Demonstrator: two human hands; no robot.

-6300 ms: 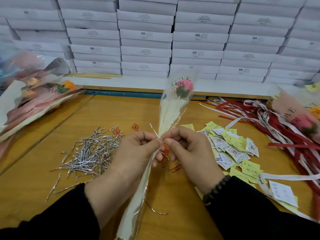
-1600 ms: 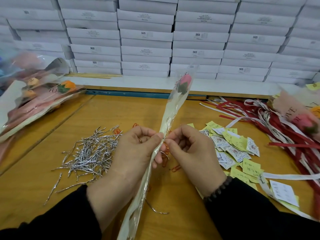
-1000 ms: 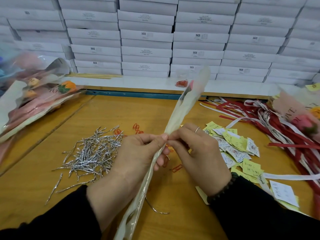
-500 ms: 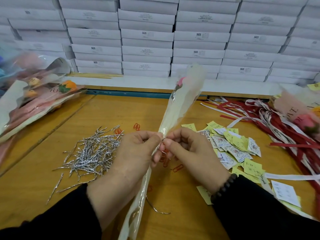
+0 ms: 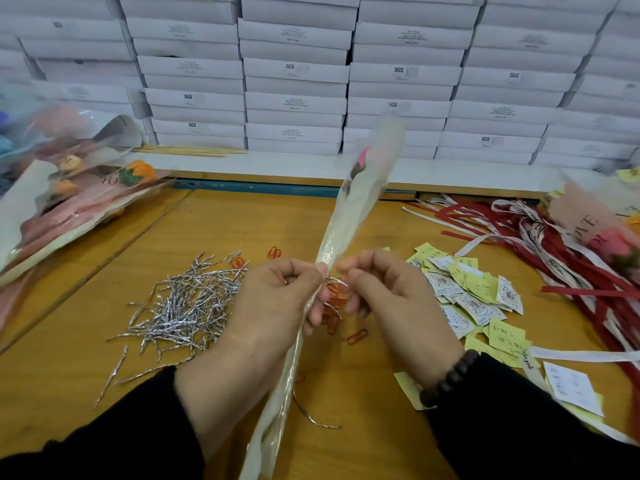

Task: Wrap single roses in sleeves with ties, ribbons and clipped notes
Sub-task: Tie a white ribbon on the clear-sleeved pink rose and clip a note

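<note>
Boxes, white cardboard, stacked [image 5: 298, 105] behind my wooden table [image 5: 214, 230]. Clear cellophane sleeve [image 5: 346, 216] with pink rose [image 5: 363, 157] tilts up between my hands: left hand [image 5: 277, 303] grips it, right hand [image 5: 391, 296] pinches the silver twist tie [image 5: 334, 280] at its neck.

White stacked boxes [image 5: 296, 69] behind wooden table [image 5: 207, 223]

I note the sleeve [image 5: 349, 220] is glossy, crinkled clear plastic film. At nine o'clock of my hands, the ties [image 5: 183, 306] are shiny silver foil-like twists. At three o'clock, the notes [image 5: 485, 299] are matt paper. The table [image 5: 214, 230] is smooth yellow wood; the boxes [image 5: 294, 98] at twelve o'clock, matt white card.
</note>
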